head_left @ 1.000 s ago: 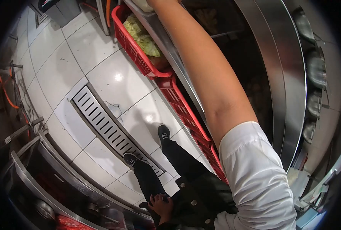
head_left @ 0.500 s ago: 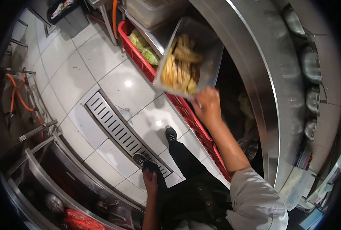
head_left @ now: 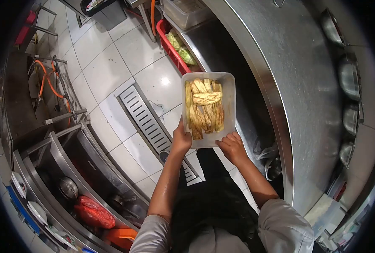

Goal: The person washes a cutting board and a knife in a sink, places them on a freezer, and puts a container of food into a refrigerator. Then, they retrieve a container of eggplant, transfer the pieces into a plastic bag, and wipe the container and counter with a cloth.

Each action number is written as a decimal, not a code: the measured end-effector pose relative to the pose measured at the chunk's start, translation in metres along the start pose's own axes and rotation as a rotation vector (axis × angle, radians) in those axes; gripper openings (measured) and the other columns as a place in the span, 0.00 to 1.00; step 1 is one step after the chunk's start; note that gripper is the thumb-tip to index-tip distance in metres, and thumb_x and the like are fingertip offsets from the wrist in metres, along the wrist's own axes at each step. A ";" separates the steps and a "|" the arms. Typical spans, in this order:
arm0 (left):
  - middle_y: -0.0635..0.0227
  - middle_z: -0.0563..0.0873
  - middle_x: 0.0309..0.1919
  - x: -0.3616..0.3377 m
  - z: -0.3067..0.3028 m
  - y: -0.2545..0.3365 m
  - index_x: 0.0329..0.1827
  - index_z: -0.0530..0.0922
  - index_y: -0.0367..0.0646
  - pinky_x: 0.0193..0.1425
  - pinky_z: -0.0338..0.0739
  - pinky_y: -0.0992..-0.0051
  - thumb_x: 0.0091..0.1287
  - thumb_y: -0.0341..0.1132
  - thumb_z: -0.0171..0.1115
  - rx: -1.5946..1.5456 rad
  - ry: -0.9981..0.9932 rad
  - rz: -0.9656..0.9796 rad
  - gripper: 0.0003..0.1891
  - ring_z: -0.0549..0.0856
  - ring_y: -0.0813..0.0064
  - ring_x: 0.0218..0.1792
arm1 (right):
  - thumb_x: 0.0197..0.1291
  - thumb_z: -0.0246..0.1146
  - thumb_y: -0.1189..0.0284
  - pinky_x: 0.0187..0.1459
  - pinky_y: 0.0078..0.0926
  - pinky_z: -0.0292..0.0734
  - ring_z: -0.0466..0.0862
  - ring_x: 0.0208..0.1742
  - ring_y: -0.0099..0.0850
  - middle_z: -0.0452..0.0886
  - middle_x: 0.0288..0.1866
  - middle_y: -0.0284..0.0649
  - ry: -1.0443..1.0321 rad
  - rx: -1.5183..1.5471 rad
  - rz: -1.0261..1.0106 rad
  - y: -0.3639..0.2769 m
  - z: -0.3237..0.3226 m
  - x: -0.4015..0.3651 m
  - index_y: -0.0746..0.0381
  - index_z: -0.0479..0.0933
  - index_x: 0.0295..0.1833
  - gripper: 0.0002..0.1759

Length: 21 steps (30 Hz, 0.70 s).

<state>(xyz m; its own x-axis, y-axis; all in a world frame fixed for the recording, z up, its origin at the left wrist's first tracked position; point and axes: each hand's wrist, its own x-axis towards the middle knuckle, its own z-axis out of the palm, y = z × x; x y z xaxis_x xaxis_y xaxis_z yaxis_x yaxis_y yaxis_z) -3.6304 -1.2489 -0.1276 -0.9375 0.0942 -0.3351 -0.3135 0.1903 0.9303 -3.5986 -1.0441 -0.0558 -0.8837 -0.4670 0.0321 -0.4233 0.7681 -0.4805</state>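
Between my two hands is a translucent plastic container (head_left: 230, 101), held in front of my body above the floor. Long yellowish strips with browned patches, perhaps cooked eggplant (head_left: 204, 114), lie inside it, one of them crosswise over the others. My left hand (head_left: 182, 139) grips the container's near left corner. At the near right corner, my right hand (head_left: 233, 147) has its fingers closed over the rim.
A steel counter (head_left: 297, 84) curves along the right, with metal bowls (head_left: 349, 78) beyond it. Leafy greens fill a red crate (head_left: 170, 48) under a shelf. A drain grate (head_left: 145, 118) runs along the tiled floor. Steel sinks (head_left: 99, 168) stand at lower left.
The container has come closer to my body and turned upright in view, away from the shelf. My left hand, free before, has risen and taken hold of its left side.
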 end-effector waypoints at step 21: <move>0.54 0.67 0.60 -0.241 -0.135 0.141 0.66 0.52 0.31 0.63 0.60 0.75 0.50 0.14 0.36 -0.289 0.697 0.040 0.34 0.68 0.67 0.61 | 0.50 0.58 0.86 0.40 0.12 0.69 0.74 0.34 0.18 0.75 0.32 0.33 -0.223 1.079 0.477 -0.222 -0.132 0.045 0.68 0.72 0.40 0.10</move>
<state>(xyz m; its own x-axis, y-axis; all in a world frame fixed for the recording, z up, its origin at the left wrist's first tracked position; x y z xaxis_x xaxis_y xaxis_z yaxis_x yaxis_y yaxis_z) -3.4689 -1.3771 0.1049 -0.7976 -0.5624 -0.2182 -0.2149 -0.0730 0.9739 -3.5704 -1.1776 0.1682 -0.8066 -0.3830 -0.4502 0.4172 0.1707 -0.8927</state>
